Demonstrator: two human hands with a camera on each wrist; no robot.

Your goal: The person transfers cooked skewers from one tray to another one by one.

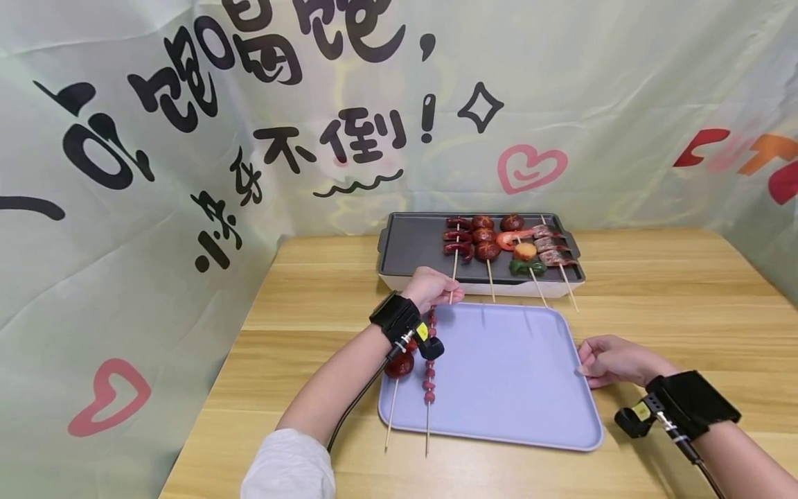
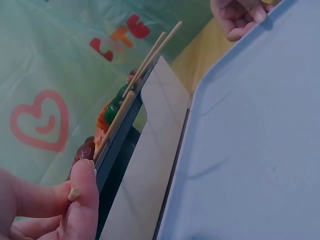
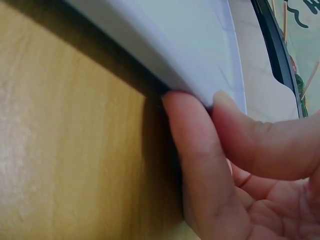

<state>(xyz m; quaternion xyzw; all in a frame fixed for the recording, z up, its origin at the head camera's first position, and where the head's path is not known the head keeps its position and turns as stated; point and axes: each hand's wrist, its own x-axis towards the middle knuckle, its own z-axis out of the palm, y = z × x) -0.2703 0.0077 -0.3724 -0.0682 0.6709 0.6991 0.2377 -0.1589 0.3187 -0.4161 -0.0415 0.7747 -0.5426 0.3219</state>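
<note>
Left grip (image 1: 431, 287) has the dark red skewer (image 1: 458, 236) pinched by its stick, food over the grill (image 1: 408, 249), roughly 9 o'clock from the mushroom skewer (image 1: 485, 236). Right grip (image 1: 617, 362) pinches the lilac tray (image 1: 505, 381), 3 o'clock side.

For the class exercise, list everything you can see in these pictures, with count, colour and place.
Griddle: one, dark grey on white base, back of table
Dark-red skewer: one, at the griddle, leftmost there
Mushroom-like skewer: one, brown, on griddle
Mixed skewer: one, orange, yellow, green, on griddle
Striped skewer: one, greyish-red, griddle's right
Tray: one, lavender, before griddle
Round-piece skewer: one, brownish-red, tray's left
Beaded skewer: one, red, beside it
Table: one, wood-coloured, beneath
Backdrop: pale green, printed, behind
Wrist cameras: two, black, one per wrist
Sleeve: one, whitish, left arm
Left hand: one, pinching the dark-red skewer's stick
Right hand: one, gripping tray's right edge
</note>
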